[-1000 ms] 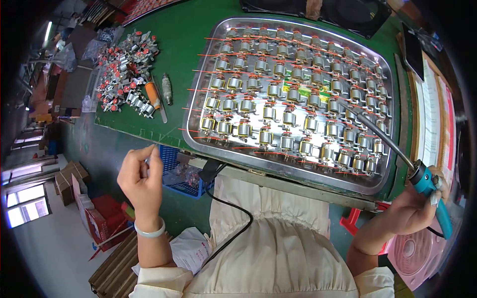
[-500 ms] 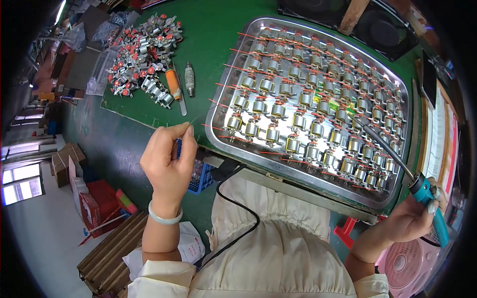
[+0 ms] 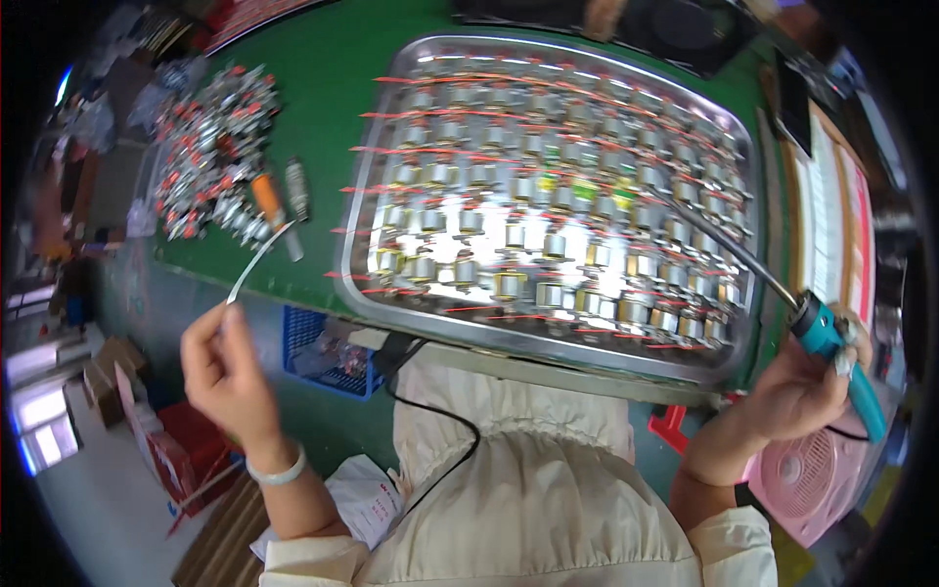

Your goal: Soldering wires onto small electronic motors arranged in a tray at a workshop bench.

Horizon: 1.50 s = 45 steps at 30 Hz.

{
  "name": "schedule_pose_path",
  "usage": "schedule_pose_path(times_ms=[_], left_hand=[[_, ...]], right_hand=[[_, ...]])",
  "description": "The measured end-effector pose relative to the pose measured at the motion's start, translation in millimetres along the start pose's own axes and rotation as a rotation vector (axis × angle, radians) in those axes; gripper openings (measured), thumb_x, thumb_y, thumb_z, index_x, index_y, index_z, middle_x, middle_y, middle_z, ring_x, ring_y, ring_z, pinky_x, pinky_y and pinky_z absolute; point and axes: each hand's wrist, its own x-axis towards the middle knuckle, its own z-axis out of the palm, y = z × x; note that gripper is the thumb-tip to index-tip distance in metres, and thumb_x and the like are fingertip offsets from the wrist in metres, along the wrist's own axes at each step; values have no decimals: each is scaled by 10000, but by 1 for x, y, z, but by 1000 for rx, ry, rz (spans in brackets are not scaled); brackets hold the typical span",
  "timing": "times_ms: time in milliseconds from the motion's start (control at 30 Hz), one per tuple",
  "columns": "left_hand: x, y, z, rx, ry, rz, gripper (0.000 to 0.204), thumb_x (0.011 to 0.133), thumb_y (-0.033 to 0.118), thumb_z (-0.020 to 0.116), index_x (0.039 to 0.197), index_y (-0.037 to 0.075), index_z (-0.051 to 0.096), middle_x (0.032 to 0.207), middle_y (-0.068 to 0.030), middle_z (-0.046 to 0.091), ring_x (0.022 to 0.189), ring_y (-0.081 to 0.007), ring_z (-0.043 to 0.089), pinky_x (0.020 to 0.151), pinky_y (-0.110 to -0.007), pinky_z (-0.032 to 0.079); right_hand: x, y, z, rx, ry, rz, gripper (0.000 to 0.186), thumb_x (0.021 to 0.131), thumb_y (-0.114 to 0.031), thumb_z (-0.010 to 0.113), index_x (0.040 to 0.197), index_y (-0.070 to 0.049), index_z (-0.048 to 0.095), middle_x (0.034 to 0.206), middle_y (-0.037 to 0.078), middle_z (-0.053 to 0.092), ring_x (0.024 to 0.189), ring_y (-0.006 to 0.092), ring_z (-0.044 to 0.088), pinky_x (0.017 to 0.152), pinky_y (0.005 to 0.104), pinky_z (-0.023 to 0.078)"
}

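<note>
My left hand (image 3: 230, 377) is off the table's front left edge, thumb and fingertips pinched on a thin, silvery, curved solder wire (image 3: 256, 264). The wire's far end points toward the tools on the table. My right hand (image 3: 802, 391) is wrapped round the teal handle of a soldering iron (image 3: 748, 262). Its long metal shaft reaches left over a shallow metal tray (image 3: 349, 293). Rows of small silver motors (image 3: 555, 245) fill the tray, with red wires running along the rows and past its left rim. I cannot tell whether the iron's tip touches a motor.
A heap of metal parts with red pieces (image 3: 220, 147) lies at the table's far left. Beside it are an orange-handled tool (image 3: 266, 199) and a grey rod-shaped tool (image 3: 296, 186). A blue basket (image 3: 305, 342) is below the front edge; a pink fan (image 3: 797, 479) stands lower right.
My left hand has moved left and down, and the wire now shows plainly. The view has shifted, so the tray sits further left. My right hand still holds the iron over the tray.
</note>
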Motion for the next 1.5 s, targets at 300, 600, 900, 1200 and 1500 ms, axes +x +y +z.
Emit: schedule_pose_path(times_ms=[300, 600, 900, 1200, 1500], left_hand=[[-1, 96, 4, -794, -466, -223, 67, 753, 54, 427, 757, 0, 389, 571, -4, 336, 435, -31, 249, 399, -174, 203], [26, 189, 108, -332, -776, 560, 34, 697, 20, 565, 684, 4, 537, 582, 20, 452, 487, -23, 314, 438, -166, 218], [26, 187, 136, -324, -1070, 333, 44, 681, 19, 559, 712, -3, 536, 610, 41, 454, 528, -4, 318, 448, -153, 220], [16, 191, 143, -362, -1059, 281, 41, 672, 18, 564, 690, -8, 538, 569, 39, 433, 486, -11, 288, 428, -164, 204], [9, 190, 148, -398, -1070, 299, 37, 678, 20, 563, 689, -7, 540, 555, 40, 435, 462, -4, 293, 411, -168, 203]], right_hand=[[42, -4, -27, -37, 97, -219, 225, 736, -111, 453, 845, 85, 469, 828, 149, 498, 749, 193, 499, 691, 285, 410], [64, -1, -63, -20, -145, -337, 191, 704, -110, 417, 689, 73, 469, 640, 123, 426, 516, 169, 355, 446, 269, 276], [63, 3, -58, 63, -317, -154, 172, 679, -153, 429, 750, 2, 408, 567, 64, 339, 503, 128, 289, 452, 247, 225], [62, 2, -61, 31, -375, -114, 151, 687, -148, 428, 758, -16, 409, 582, 59, 341, 521, 132, 289, 470, 248, 224], [61, 7, -58, 53, -316, -109, 168, 670, -154, 428, 733, 0, 402, 560, 68, 343, 498, 126, 283, 444, 250, 214]])
